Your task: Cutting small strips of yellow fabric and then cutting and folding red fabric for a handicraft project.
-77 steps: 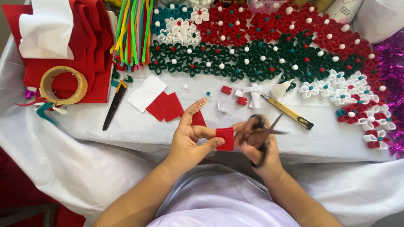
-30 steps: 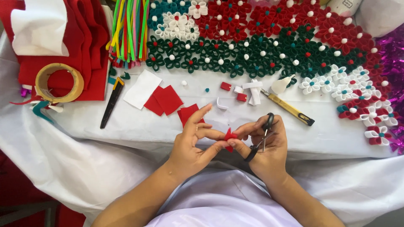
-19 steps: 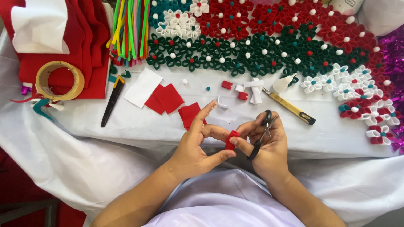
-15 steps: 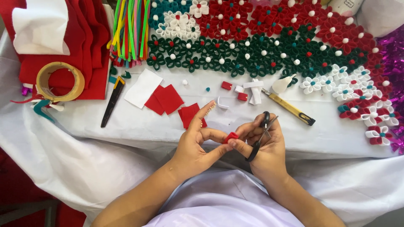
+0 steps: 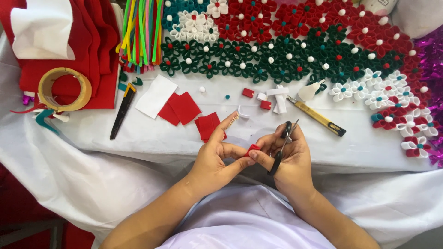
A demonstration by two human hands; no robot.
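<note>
My left hand (image 5: 217, 154) and my right hand (image 5: 284, 154) meet at the table's near edge, pinching a small folded piece of red felt (image 5: 252, 149) between their fingertips. My right hand also keeps black scissors (image 5: 281, 145) hooked on its fingers, blades closed and pointing away. Just beyond my left hand lie red felt squares (image 5: 208, 125), with more red squares (image 5: 180, 108) and a white felt piece (image 5: 156, 96) to the left.
Rows of red, green and white felt flowers (image 5: 295, 46) fill the far side. A tape roll (image 5: 64, 89) rests on stacked red felt (image 5: 92, 55). Coloured pipe cleaners (image 5: 140, 32), a black cutter (image 5: 122, 110), a yellow cutter (image 5: 316, 115) and small felt loops (image 5: 265, 99) lie on the white cloth (image 5: 138, 138).
The flat red square has been folded up into a small tight piece between both hands' fingertips. The scissors swung from cutting at the felt to resting idle in my right hand.
</note>
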